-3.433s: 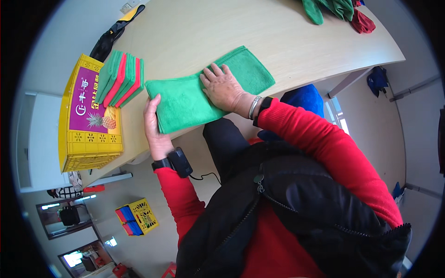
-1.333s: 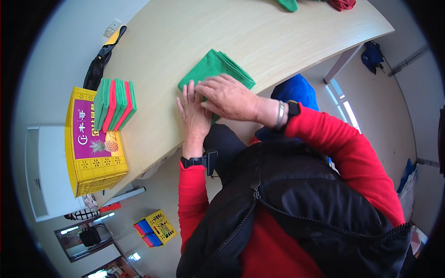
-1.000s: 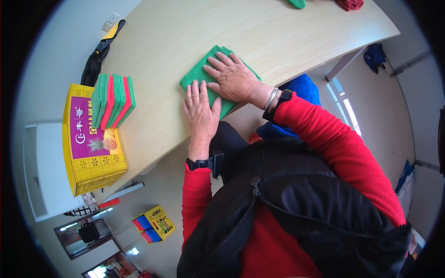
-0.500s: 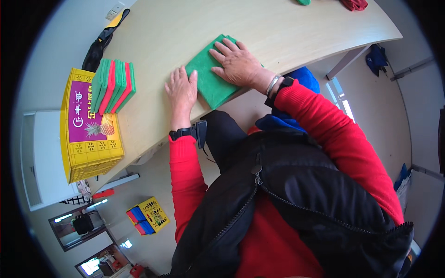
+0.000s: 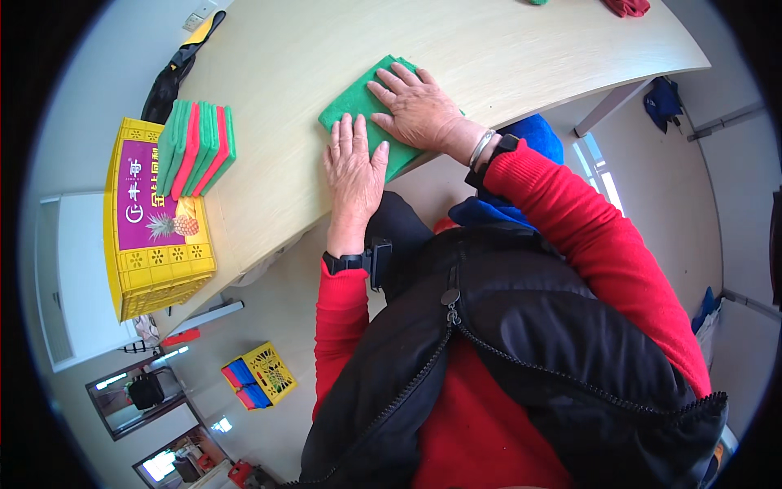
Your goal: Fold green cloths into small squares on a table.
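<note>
A folded green cloth lies flat near the front edge of the table. My right hand rests on its right part, fingers stretched out. On the cloth's left side lies my left hand, palm down with the fingers straight; its outer edge reaches past the cloth over the table. Neither hand grips anything. Part of the cloth is hidden under both hands.
At the left, a yellow crate with a purple panel stands beside a row of folded green and red cloths. A dark red cloth lies at the far edge. Another yellow crate holds blue and red cloths on the floor.
My left hand has moved right, from the bare table beside the cloth onto its left part. The right hand stays almost where it was.
</note>
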A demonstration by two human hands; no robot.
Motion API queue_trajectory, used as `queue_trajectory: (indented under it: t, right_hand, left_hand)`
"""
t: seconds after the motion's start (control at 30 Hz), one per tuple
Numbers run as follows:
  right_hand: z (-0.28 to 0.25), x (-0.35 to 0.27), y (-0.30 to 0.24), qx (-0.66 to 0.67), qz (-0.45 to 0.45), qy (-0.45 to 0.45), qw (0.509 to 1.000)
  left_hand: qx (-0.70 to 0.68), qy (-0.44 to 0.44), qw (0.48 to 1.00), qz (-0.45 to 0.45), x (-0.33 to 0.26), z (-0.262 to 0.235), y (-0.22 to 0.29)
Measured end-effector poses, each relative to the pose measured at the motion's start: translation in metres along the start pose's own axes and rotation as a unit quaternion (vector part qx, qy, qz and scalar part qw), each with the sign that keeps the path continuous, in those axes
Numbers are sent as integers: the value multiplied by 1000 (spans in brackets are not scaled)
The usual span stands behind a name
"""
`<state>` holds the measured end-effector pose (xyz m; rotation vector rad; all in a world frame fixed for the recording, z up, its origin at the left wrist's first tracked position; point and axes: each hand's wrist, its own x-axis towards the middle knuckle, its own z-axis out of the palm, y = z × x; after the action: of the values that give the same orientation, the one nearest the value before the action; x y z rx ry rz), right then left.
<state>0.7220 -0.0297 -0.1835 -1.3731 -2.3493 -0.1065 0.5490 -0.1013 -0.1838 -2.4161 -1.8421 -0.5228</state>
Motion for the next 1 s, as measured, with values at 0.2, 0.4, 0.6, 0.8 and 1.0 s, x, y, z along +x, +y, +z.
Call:
queue_trajectory:
  t: [0.2,0.4,0.6,0.8,1.0]
  right_hand:
    - [-9,5,4,0,-5,-4,1000]
    - [-4,26,7,-8,-45,16,999]
    - [3,38,19,24,-6,-16,1000]
    - [-4,31,30,61,18,13,998]
    - [-8,16,30,54,7,5,999]
  left_hand:
    - [55,3,998,-6,-7,-9,10]
    - [47,-29,998,-17,33,-13,1]
    - [32,-31,998,-36,52,7,-7]
    - [24,0,1000,-11,49,2,2]
    - [41,-6,999,22,28,-4,13]
